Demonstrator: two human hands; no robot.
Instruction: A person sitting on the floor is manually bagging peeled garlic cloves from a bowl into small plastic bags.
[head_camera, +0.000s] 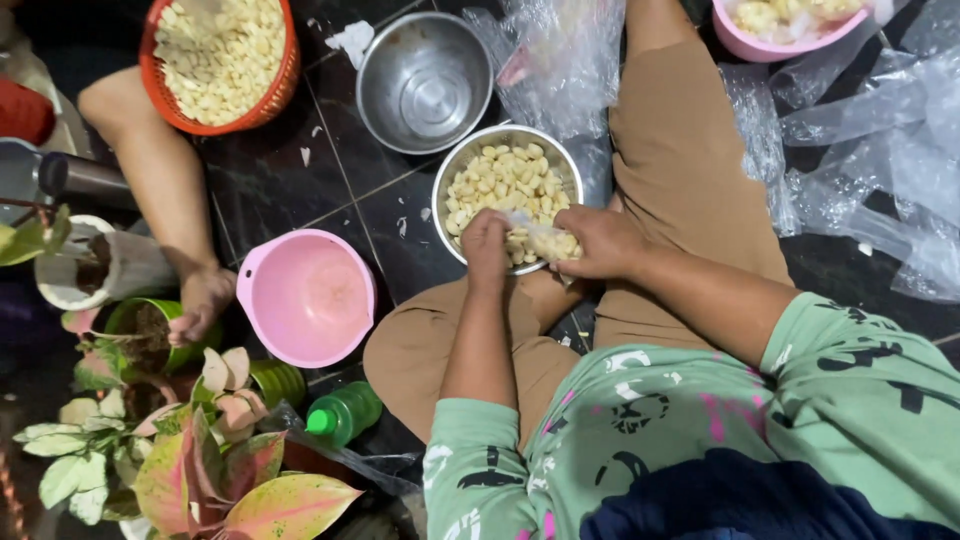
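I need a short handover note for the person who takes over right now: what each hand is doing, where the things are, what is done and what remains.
Left hand: over the round steel bowl of peeled pale cloves, fingers closed on cloves at the mouth of the bag.
Right hand: holding the small clear plastic bag at the bowl's near rim; its grip is closed on the bag.
Done: the bag already holds some cloves.
Left: the bowl is still mostly full.
Nearby: empty steel bowl beyond it, empty pink plastic bowl to the left, orange basket of cloves at far left, spare clear bags on the right.
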